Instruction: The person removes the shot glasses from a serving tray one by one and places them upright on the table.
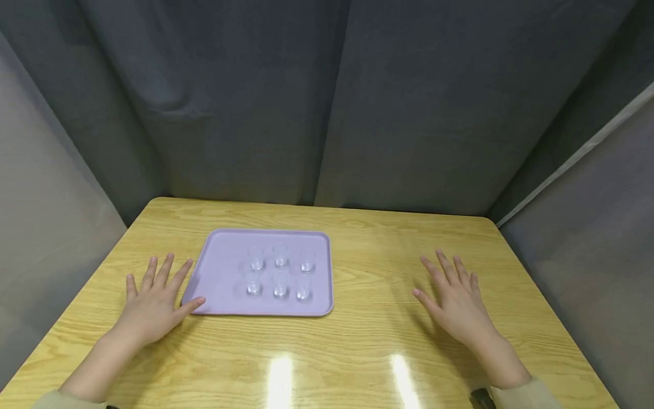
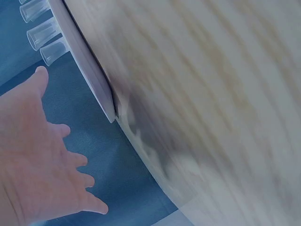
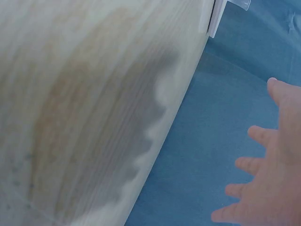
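Observation:
On a lilac tray, left of the table's middle, several small clear cups stand upright in two rows. My left hand hovers with fingers spread at the tray's left end, its thumb overlapping the near left corner in the head view. Seen from the left wrist, this hand is raised off the table and holds nothing, with the tray edge and some cups beyond the thumb. Far to the right of the tray, my right hand is spread above the wood, holding nothing; its palm side shows in the right wrist view.
The light wooden table has rounded far corners and two bright reflections near its front. A dark grey curtain hangs behind it, with lighter grey cloth at both sides. A dark band sits at the right sleeve's cuff.

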The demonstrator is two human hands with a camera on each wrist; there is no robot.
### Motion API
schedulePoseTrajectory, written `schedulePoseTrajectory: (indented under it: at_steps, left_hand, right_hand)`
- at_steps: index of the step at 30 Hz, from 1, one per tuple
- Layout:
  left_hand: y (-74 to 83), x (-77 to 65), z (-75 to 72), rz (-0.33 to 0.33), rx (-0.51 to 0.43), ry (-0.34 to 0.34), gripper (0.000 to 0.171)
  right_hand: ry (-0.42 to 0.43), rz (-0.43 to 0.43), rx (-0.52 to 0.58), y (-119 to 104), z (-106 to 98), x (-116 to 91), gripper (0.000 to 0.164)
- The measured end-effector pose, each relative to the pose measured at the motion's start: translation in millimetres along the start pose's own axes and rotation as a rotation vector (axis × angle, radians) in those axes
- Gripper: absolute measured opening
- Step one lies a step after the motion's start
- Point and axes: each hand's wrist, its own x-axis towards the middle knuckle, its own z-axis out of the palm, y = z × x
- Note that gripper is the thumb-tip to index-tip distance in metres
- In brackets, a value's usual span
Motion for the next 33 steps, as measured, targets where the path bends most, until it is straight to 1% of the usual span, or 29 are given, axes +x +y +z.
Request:
schedulePoseTrajectory:
  at_steps: [7,12,15,20,22,25,28,33]
  left_hand:
    - [0.7,1.5,0.2,0.011,-0.002,0.013,0.084]
    - [2.7,3.1,-0.6,0.016,-0.010,0.025,0.084]
    - [3.6,6.7,-0.4,0.026,-0.020,0.064,0.082]
    - [3.4,17.4,1.5,0.044,-0.026,0.140,0.079]
    - [2.3,21.8,2.6,0.049,-0.028,0.152,0.079]
    - [0.5,27.8,3.4,0.057,-0.039,0.153,0.079]
    - [-3.3,32.9,5.4,0.081,-0.052,0.138,0.078]
    - [-12.8,39.7,12.1,0.146,-0.081,0.076,0.077]
  right_hand:
    - [0.012,-0.013,0.007,-0.6,0.9,-1.1,0.071]
    - [0.022,-0.021,0.003,-5.8,-0.1,1.3,0.071]
    - [0.019,-0.027,0.010,-13.1,-1.2,5.6,0.071]
    - [0.009,-0.034,0.070,-32.3,0.3,15.5,0.070]
    - [0.009,-0.041,0.092,-41.7,2.6,20.3,0.069]
    - [0.001,-0.067,0.130,-56.5,7.9,28.3,0.068]
    - [-0.016,-0.106,0.198,-70.7,15.2,37.4,0.066]
    - [-0.044,-0.187,0.312,-89.2,29.4,52.9,0.063]
